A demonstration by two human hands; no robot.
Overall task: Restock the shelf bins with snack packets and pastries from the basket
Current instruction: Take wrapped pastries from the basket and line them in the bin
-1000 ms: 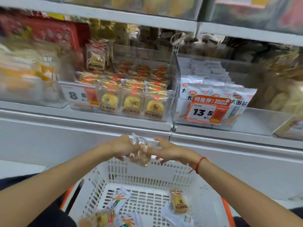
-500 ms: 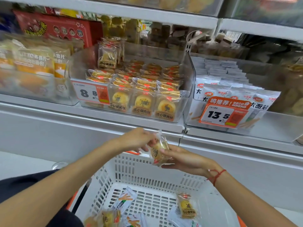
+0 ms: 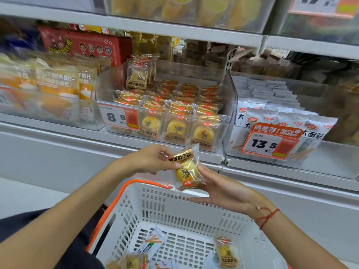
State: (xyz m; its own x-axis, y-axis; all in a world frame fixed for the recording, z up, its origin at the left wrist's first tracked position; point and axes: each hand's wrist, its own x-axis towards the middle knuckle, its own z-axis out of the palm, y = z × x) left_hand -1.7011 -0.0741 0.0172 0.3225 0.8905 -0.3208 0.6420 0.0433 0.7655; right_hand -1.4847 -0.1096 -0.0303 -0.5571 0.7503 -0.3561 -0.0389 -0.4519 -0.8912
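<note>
Head view shows my left hand (image 3: pixel 153 160) pinching the gold top edge of a wrapped pastry (image 3: pixel 185 168), while my right hand (image 3: pixel 223 191) cradles its lower side with loosely curved fingers, above the white basket (image 3: pixel 174 208) and below the pastry bin (image 3: pixel 163 111).

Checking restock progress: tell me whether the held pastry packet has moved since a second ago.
Yes. The pastry packet, gripped by the left hand and right hand, has risen from the basket rim toward the bin marked 8.8.
</note>
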